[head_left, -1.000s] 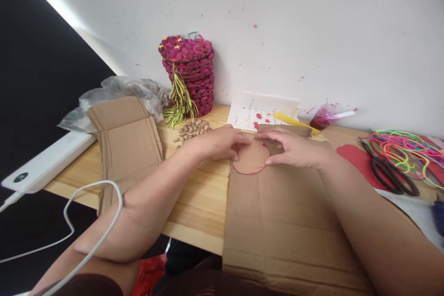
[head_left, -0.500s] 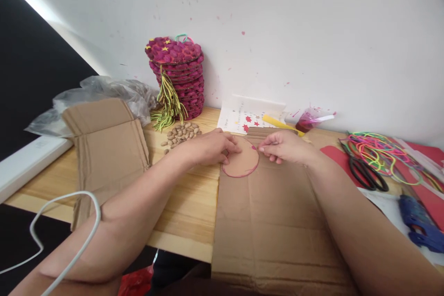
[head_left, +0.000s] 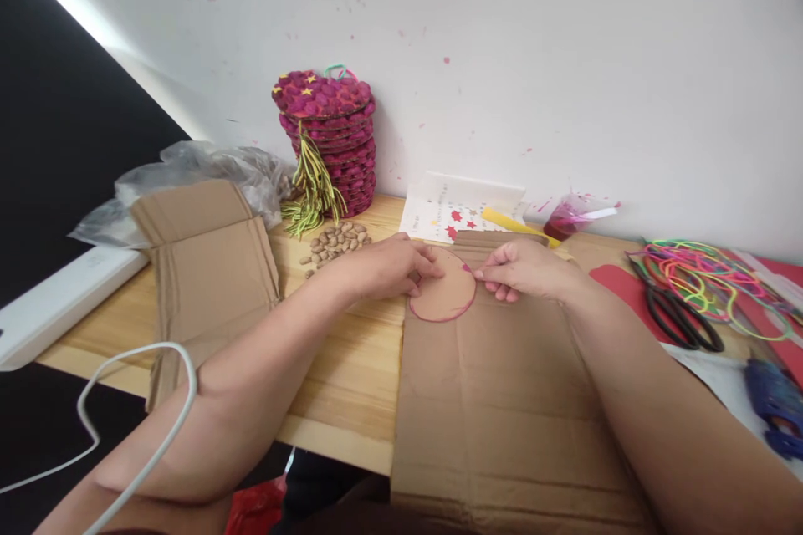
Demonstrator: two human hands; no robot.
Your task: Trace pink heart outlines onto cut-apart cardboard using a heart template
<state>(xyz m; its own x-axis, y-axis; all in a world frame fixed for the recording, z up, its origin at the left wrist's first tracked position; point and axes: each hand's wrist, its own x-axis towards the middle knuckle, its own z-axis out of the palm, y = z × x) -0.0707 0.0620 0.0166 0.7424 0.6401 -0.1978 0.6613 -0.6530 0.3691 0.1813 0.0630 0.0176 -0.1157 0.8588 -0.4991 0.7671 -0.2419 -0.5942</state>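
The cardboard disc, red along its rim, lies on the far end of a flat cardboard sheet on the wooden worktop. The left hand rests loosely open, with its fingertips on the left edge of the disc. The right hand is narrow, thumb and forefinger meeting at the right rim; whether they pinch the rim or something small, I cannot tell. A blue tool is cut off at the right border.

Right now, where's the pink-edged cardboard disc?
Head view, centre: the cardboard disc lies on the far end of the flat cardboard sheet, between the left hand and right hand, both touching its rim.
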